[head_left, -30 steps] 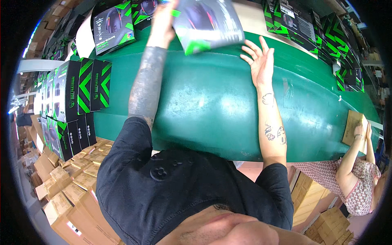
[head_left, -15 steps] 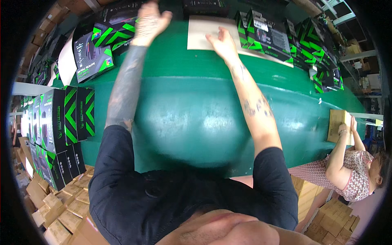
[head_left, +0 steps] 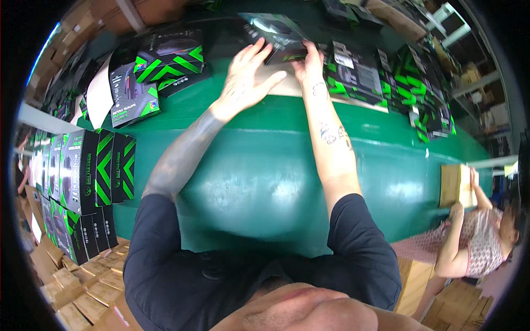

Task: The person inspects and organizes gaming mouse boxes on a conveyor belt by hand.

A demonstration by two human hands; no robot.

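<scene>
- The box [head_left: 280, 34] is lying just beyond and between the two hands, above the far edge of the table [head_left: 248, 182]; it is appearing tilted, with one corner pointing toward the wearer.
- The right hand [head_left: 310, 63] is seeming to be pinching the box at its near right corner, thumb in front and fingers along the side; of the two hands, it is having the closer hold.
- The left hand [head_left: 244, 81] is staying spread, its thumb standing well out toward the right hand; its fingertips are overlapping the box's left side (touch is looking likely, but blur is hiding the contact).
- The long axis is not showing clearly; the blur and the lens are bending the edges too much to tell.
- Pale card [head_left: 290, 88] is lying flat under and on the near side of the box; dark boxes with green marks [head_left: 353, 71] are standing just right of the right hand; others [head_left: 170, 52] are leaning together to the left.
- A stack [head_left: 77, 171] is standing at the far left; at the far right a co-worker [head_left: 483, 251] is handling a brown carton [head_left: 450, 186].
</scene>
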